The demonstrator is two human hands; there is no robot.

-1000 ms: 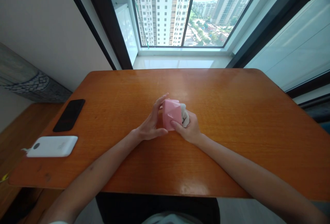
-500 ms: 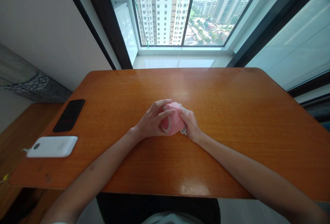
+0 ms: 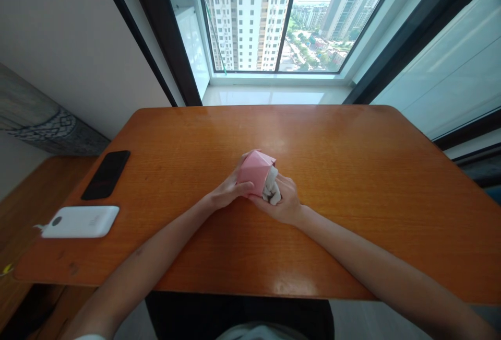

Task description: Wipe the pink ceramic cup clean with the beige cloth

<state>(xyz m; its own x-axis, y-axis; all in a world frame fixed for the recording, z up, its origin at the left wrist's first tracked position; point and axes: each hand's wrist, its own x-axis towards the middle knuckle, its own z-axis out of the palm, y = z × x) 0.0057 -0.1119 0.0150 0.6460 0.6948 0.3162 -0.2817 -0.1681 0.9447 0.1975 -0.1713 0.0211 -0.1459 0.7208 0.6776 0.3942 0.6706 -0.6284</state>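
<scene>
A small pink, angular object [image 3: 255,174], perhaps folded paper or card, is held above the middle of the table between both hands. A crumpled off-white wad [image 3: 271,187], cloth or tissue, sticks out of its right side. My left hand [image 3: 230,189] is wrapped round the pink object's left side, with the thumb across the front. My right hand [image 3: 287,200] cups the off-white wad and the pink object's lower right edge. Some fingers of both hands are hidden behind the objects.
The brown wooden table [image 3: 352,214] spans the view. On its left side lie a black phone [image 3: 106,175] and a white device resembling a power bank [image 3: 80,222], with a short cable. A window [image 3: 250,21] stands beyond the far edge.
The pink object has been turned in my hands, so the off-white wad on its right now shows more. My left thumb has come to the front, and my right hand has shifted lower.
</scene>
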